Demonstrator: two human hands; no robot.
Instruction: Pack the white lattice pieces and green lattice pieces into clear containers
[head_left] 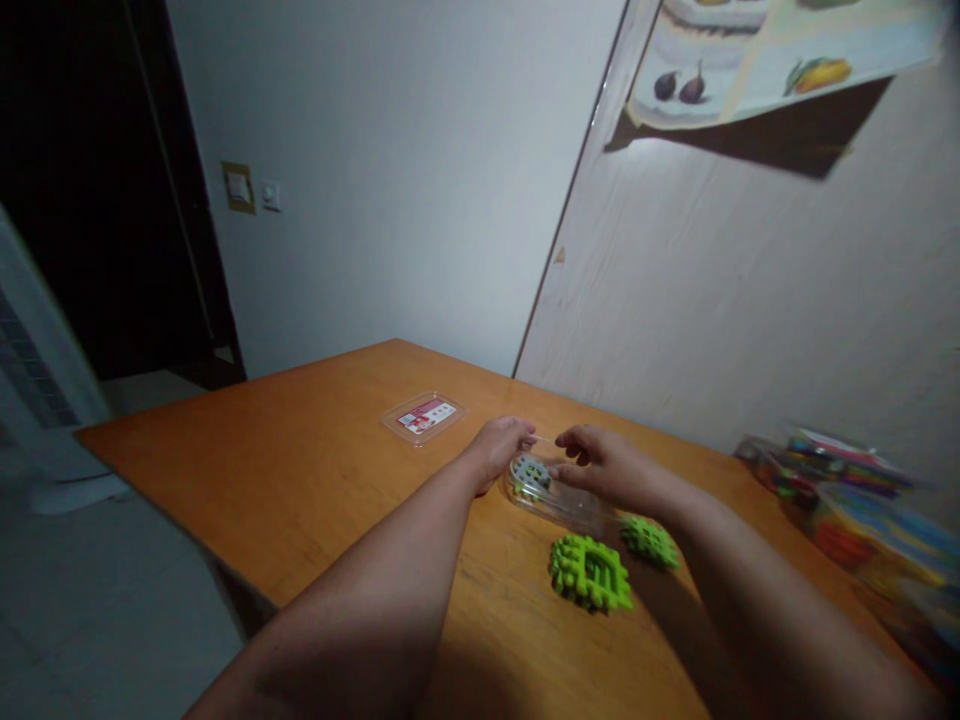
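Observation:
A clear plastic container (559, 512) sits on the table, holding a round grey piece with holes (531, 472) and some green beneath it at its left end. My left hand (501, 450) is closed on the container's far left rim. Over the container's right part, my right hand (604, 465) has its thumb apart from its curled fingers, the thumb tip close to the grey piece; whether it touches cannot be made out. Nearer me lie a green interlocking block piece with an opening (590, 573) and a flatter green lattice piece (649, 541), partly beside my right forearm.
A clear lid with a printed label (424, 417) lies on the orange wooden table (300, 470) to the left. Several packages and tubs (870, 510) stand along the right side by the wall. The table's left edge drops to a tiled floor.

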